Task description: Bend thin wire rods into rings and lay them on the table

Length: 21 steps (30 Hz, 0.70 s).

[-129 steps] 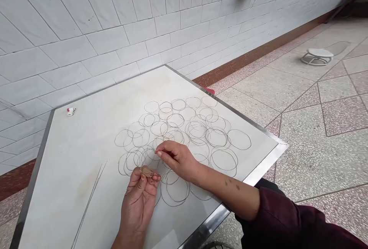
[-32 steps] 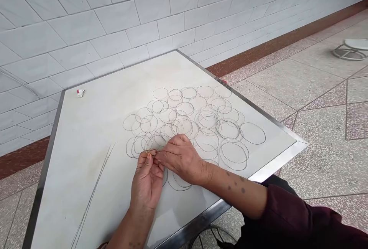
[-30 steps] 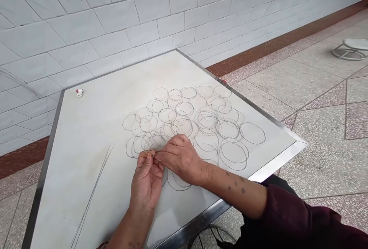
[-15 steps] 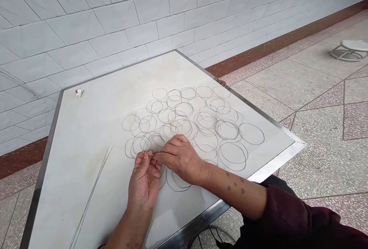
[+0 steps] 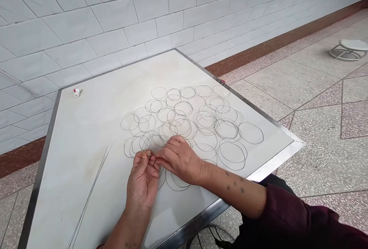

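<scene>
My left hand point(image 5: 143, 182) is palm up over the front of the table, thumb and fingers closed in a pinch on a thin wire point(image 5: 150, 155). My right hand point(image 5: 179, 160) comes in from the right, its fingertips pinching the same wire just beside the left fingertips. Most of this wire is hidden by the fingers. Several thin wire rings point(image 5: 229, 129) lie flat and overlapping on the table beyond and around my hands. To the left, a few straight lengths of wire point(image 5: 91, 191) lie side by side.
The white table point(image 5: 115, 88) has a metal edge and stands against a tiled wall point(image 5: 112, 15). A small white and red item point(image 5: 77, 92) sits near its far left corner. On the floor at right is a low round stool point(image 5: 348, 49).
The right fingertips have shifted slightly at the wire, and the left fingers have turned a little. The rings and straight wires lie as before; the whole view has moved slightly.
</scene>
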Available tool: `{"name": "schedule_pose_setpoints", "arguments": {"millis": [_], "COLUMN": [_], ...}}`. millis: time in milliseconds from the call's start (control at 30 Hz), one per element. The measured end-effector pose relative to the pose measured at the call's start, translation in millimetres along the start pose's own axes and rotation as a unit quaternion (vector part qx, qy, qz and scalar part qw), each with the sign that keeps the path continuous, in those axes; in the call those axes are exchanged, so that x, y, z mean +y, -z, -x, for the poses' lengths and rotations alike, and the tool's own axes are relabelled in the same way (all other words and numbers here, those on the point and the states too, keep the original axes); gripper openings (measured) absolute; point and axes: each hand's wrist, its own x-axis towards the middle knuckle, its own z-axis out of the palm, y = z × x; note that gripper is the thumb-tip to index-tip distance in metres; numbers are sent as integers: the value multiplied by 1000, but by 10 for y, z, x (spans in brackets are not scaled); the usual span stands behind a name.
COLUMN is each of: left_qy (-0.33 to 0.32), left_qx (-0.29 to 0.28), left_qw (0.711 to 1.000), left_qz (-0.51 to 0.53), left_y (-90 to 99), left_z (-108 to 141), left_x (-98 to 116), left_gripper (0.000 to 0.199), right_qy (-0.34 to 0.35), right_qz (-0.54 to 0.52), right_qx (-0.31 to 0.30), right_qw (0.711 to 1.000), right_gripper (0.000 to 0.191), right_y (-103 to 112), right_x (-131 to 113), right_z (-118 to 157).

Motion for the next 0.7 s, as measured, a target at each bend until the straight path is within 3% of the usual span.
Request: {"name": "schedule_pose_setpoints", "arguments": {"millis": [500,700], "left_qy": [-9,-14], "left_qx": [21,36], "left_qw": [1000,999], "left_qz": [-4,-15], "left_y": [-15,-22], "left_z": [-5,-12], "left_x": [46,82], "left_gripper": [12,13], "right_qy": [6,-11], "right_qz": [3,3], "right_qx": [-7,41], "right_qw": [1000,999], "right_gripper": [12,21], "right_y": [42,66], "right_x": [39,54], "right_z": [8,28]}}
